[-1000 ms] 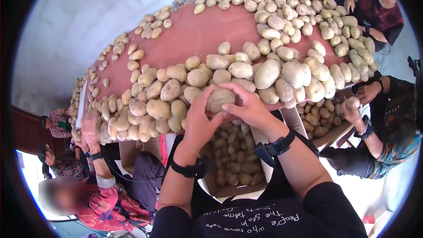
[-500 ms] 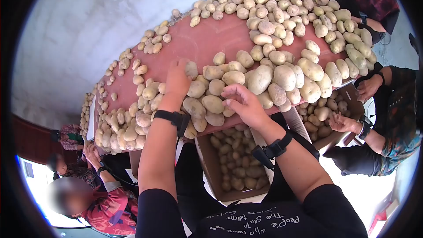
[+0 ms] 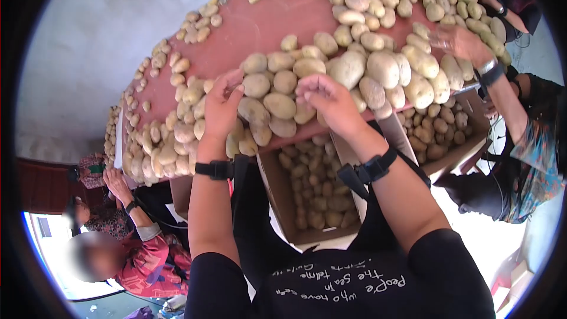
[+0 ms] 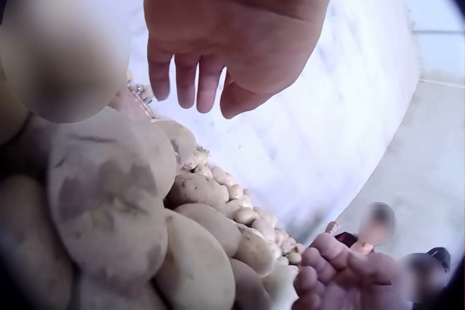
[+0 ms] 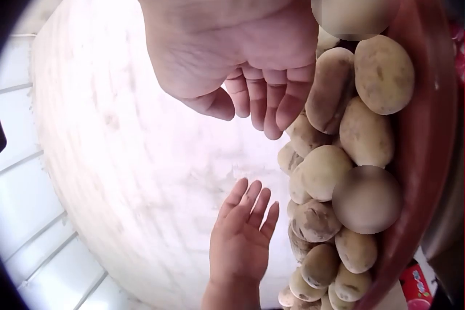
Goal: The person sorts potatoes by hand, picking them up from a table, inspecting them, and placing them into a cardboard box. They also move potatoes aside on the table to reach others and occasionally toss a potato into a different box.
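A: What containers are in view, and what do they hold?

B: In the head view, an open cardboard box (image 3: 283, 201) sits below the near edge of the red table (image 3: 260, 35), between the wearer's arms. It is partly filled with potatoes (image 3: 322, 195). A second box (image 3: 458, 142) stands to its right, beside the person in the patterned sleeve (image 3: 531, 153), and also holds potatoes. The table itself is heaped with loose potatoes (image 3: 378, 65) along its edges.

A: Where are the wearer's hands?

B: Both are over the pile at the near edge. The left hand (image 3: 221, 106) rests on the potatoes, fingers slightly spread and lightly bent, touching a round potato (image 3: 256, 85). The right hand (image 3: 328, 100) hovers with fingers loosely curled downward, beside a large pale potato (image 3: 347, 70). Neither hand grips anything.

A: What do the wrist views add?

B: The left wrist view shows the left hand's (image 4: 232, 34) palm from below, fingers hanging relaxed and close together, with big potatoes (image 4: 109, 194) just under it. It also catches another person's curled fingers (image 4: 334, 274) low in the frame. The right wrist view shows the right hand (image 5: 247, 55), fingers together and bent, nearly touching a potato (image 5: 330, 88). Below it, the left hand (image 5: 243, 241) appears open. Neither wrist view shows the boxes; only the head view does.
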### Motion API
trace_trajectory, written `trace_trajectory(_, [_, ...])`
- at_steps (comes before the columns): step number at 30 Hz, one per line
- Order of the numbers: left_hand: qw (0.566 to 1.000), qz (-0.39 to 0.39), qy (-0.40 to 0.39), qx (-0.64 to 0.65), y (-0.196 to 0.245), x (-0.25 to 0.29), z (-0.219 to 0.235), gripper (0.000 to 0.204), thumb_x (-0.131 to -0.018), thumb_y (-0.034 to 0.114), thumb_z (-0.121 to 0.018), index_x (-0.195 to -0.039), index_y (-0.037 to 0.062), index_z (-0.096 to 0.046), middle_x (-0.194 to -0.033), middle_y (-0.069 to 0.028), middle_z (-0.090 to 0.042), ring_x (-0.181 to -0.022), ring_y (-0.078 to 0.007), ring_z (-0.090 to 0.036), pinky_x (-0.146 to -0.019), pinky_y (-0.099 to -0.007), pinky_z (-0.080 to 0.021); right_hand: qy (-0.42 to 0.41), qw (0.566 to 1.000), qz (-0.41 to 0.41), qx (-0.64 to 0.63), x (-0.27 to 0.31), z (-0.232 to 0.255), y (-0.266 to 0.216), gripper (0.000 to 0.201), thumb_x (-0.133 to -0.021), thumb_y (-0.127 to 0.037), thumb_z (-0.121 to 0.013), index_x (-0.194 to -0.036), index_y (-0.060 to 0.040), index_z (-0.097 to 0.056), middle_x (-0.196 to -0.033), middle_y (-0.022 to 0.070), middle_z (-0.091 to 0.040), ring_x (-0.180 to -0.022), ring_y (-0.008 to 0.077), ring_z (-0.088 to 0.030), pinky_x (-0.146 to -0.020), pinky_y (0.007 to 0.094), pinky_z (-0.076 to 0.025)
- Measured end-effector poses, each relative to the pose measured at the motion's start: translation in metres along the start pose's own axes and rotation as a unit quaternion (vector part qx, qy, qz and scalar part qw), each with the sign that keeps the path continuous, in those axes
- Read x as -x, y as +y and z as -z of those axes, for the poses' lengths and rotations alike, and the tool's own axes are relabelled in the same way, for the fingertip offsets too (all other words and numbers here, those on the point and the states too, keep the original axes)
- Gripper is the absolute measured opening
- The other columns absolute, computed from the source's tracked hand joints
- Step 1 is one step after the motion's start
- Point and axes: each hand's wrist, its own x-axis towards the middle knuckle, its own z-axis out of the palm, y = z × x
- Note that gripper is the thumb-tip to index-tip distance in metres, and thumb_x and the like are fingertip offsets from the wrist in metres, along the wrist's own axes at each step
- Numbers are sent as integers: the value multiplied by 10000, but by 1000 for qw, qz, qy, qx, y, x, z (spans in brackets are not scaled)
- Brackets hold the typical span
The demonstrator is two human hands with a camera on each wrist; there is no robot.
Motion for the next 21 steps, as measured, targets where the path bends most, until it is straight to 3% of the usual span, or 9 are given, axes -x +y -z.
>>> trace_trajectory(1, [1000,6,1,14,8,21,-2,261,-893,27,-588,-1146,-25,-626,-1090,-88,-664,-1028,-162,-620,-889,-288,-491,5,1000,-9,10,-1,0,-1,196,-925,-32,-555,-1117,4,-565,-1005,53,-613,-913,127,-612,-815,260,-493])
trace_trajectory(4, [976,117,-145,116,-2,83,9,214,-899,70,-604,-1099,4,-647,-1039,-73,-668,-970,-147,-623,-838,-272,-499,15,999,-17,26,0,-1,-1,188,-922,-36,-554,-1104,10,-571,-997,54,-613,-900,130,-619,-799,260,-494])
trace_trajectory(6, [911,235,-283,186,-21,117,6,226,-916,169,-594,-1055,1,-655,-988,-73,-665,-940,-159,-624,-830,-276,-502,18,999,-19,27,2,-5,-2,179,-922,-33,-551,-1094,11,-575,-991,54,-613,-897,128,-620,-794,261,-494])
trace_trajectory(9, [835,390,-384,57,-59,147,-18,261,-907,176,-601,-1093,-4,-636,-1057,-104,-648,-924,-195,-635,-820,-297,-518,22,999,-20,24,5,-10,-5,159,-924,-18,-541,-1076,9,-578,-976,49,-612,-898,124,-615,-796,262,-493])
trace_trajectory(11, [781,456,-416,-93,-118,166,-31,309,-899,205,-617,-1119,-11,-621,-1107,-133,-636,-926,-242,-643,-833,-324,-527,26,999,-22,21,7,-14,-5,146,-925,-3,-533,-1064,6,-578,-964,44,-610,-897,120,-611,-802,261,-491])
trace_trajectory(13, [786,436,-399,-181,-162,167,-43,367,-883,221,-619,-1177,2,-598,-1157,-143,-630,-1004,-274,-624,-886,-357,-495,20,999,-25,8,8,-19,-3,136,-925,11,-525,-1051,6,-576,-955,39,-606,-891,115,-605,-805,260,-490])
trace_trajectory(17, [848,271,-291,-349,-225,159,-80,500,-851,254,-623,-1292,28,-553,-1256,-163,-616,-1160,-338,-586,-992,-423,-430,-20,999,-37,30,14,-20,3,174,-946,-47,-537,-1114,-15,-573,-1054,52,-625,-963,142,-614,-857,286,-497])
trace_trajectory(19, [834,240,-285,-407,-252,162,-95,498,-851,251,-622,-1293,32,-551,-1257,-163,-615,-1159,-339,-586,-992,-422,-432,-14,998,-57,-5,15,-29,-3,131,-924,26,-515,-1042,7,-571,-933,29,-595,-889,93,-565,-819,242,-464])
trace_trajectory(21, [810,225,-303,-449,-271,167,-105,496,-852,249,-620,-1294,37,-548,-1258,-164,-613,-1157,-340,-587,-991,-420,-433,-17,997,-70,1,18,-33,-10,155,-928,25,-510,-1072,8,-567,-967,38,-597,-905,97,-567,-835,256,-467])
